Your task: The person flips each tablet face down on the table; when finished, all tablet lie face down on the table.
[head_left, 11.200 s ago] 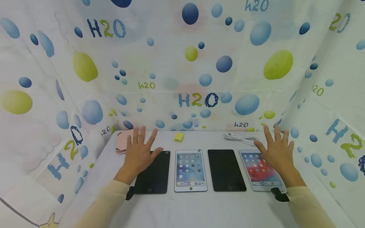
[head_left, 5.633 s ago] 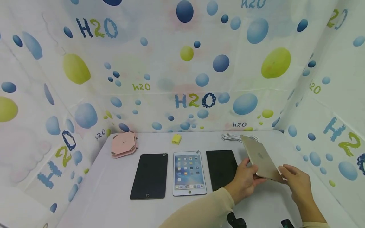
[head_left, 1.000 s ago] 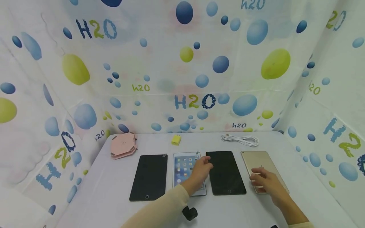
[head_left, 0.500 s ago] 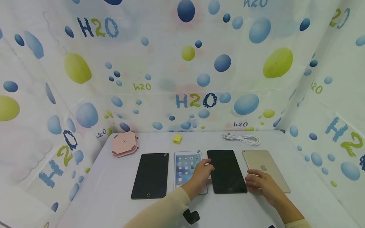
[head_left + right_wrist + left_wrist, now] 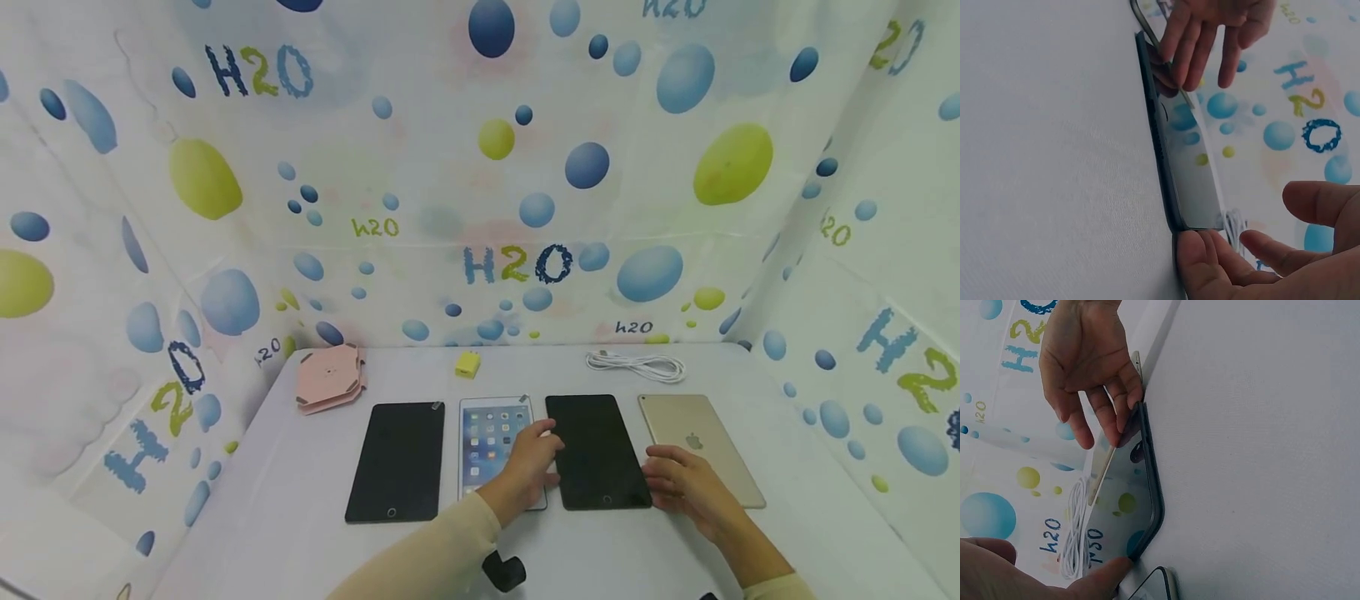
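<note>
A black tablet (image 5: 600,454) lies flat on the white table, dark screen up. My left hand (image 5: 525,462) is at its left edge, fingertips right at the side and the wrist above a white tablet (image 5: 483,429) showing app icons. At the opposite edge is my right hand (image 5: 692,490), its relaxed fingers against the side and partly over a gold tablet (image 5: 693,425) lying back up. In the left wrist view, the left thumb (image 5: 1107,575) meets a corner of the black tablet (image 5: 1155,487). The right wrist view shows right fingertips (image 5: 1194,250) at its end.
Another black tablet (image 5: 397,458) lies at the left of the row. Behind stand a pink octagonal item (image 5: 330,377), a yellow charger block (image 5: 467,363) and a coiled white cable (image 5: 637,366). A patterned curtain (image 5: 442,167) walls the back and sides.
The rightmost tablet was lifted and turned over, from lit screen up to gold back up. Both hands then moved to the black tablet, the right hand shifting left onto its edge.
</note>
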Demonstrator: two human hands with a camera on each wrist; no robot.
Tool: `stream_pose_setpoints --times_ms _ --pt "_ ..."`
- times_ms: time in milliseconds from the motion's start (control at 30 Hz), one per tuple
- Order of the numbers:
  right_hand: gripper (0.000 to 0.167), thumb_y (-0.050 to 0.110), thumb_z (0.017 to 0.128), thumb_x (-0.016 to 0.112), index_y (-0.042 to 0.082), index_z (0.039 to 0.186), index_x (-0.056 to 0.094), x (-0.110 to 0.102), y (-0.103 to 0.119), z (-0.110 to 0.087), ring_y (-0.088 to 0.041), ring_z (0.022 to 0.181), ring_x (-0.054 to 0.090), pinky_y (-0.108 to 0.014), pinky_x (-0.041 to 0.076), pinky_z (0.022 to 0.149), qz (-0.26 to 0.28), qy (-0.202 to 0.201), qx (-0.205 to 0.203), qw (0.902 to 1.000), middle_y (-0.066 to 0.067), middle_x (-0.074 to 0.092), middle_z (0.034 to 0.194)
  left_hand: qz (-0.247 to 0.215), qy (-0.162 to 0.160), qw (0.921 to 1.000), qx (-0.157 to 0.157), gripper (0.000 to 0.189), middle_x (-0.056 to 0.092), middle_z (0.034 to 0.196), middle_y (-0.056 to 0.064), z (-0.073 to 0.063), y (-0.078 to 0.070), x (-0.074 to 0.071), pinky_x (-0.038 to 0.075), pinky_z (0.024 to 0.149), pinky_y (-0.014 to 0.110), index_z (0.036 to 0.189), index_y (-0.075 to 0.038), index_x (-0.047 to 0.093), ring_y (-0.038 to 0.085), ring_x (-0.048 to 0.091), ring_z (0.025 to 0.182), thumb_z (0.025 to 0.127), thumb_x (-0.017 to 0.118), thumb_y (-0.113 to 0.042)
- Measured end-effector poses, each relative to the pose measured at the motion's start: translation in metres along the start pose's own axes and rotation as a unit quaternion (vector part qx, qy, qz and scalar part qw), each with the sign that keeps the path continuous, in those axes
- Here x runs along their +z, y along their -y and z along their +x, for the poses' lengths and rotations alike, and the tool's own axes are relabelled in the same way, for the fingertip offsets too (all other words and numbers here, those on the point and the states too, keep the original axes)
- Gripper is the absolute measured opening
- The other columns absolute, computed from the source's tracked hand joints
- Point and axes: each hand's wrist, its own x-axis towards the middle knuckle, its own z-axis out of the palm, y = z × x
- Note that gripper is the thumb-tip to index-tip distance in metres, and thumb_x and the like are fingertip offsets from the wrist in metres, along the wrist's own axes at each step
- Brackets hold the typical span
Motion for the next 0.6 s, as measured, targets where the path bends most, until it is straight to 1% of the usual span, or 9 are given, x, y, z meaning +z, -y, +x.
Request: stream_pose_setpoints --times_ms 167,267,367,433,600 --pt "0.056 0.021 0.103 0.057 -0.009 0.146 0.039 0.005 0.000 -0.002 -0.020 0.096 0.067 -0.033 0.059 0.079 0.018 -0.008 -0.003 0.9998 -0.008 0.069 0.111 -0.004 -0.005 1.0000 -0.001 0.058 0.037 0.155 0.030 0.000 0.003 -0.004 0.045 0.101 0.068 0.149 -0.005 0.049 0.052 0.039 0.140 0.091 0.056 -0.006" --pt "0.056 0.020 0.104 0.056 -0.011 0.146 0.038 0.004 -0.002 -0.002 -0.019 0.096 0.067 -0.033 0.059 0.078 0.017 -0.009 -0.006 0.9998 -0.009 0.069 0.113 -0.006 0.001 1.0000 0.001 0.058 0.037 0.156 0.030 0.000 0.005 -0.003 0.044 0.102 0.068 0.149 -0.004 0.049 0.052 0.038 0.140 0.092 0.056 -0.007" --pt "0.059 0.019 0.104 0.056 -0.014 0.148 0.035 0.001 -0.003 -0.003 -0.016 0.096 0.067 -0.032 0.059 0.079 0.015 -0.003 -0.006 0.9999 -0.007 0.070 0.112 -0.007 0.004 1.0000 0.002 0.057 0.037 0.156 0.029 0.000 0.005 -0.001 0.044 0.102 0.068 0.148 -0.004 0.049 0.052 0.038 0.141 0.092 0.056 -0.007" --pt "0.059 0.018 0.104 0.055 -0.016 0.147 0.034 -0.001 -0.002 -0.003 -0.013 0.096 0.066 -0.030 0.058 0.080 0.026 0.004 -0.011 0.9996 -0.004 0.071 0.110 -0.007 0.004 1.0000 0.005 0.057 0.036 0.156 0.029 -0.001 0.005 0.001 0.044 0.102 0.068 0.148 -0.003 0.050 0.051 0.038 0.141 0.091 0.055 -0.007" --pt "0.044 0.017 0.104 0.055 -0.012 0.137 0.051 -0.006 0.006 -0.003 -0.008 0.092 0.064 -0.023 0.055 0.077 0.085 0.021 -0.023 0.9959 0.002 0.070 0.102 -0.008 0.002 0.9997 0.022 0.057 0.035 0.157 0.029 -0.003 0.005 0.008 0.044 0.103 0.067 0.146 -0.003 0.053 0.050 0.037 0.142 0.089 0.056 -0.006"
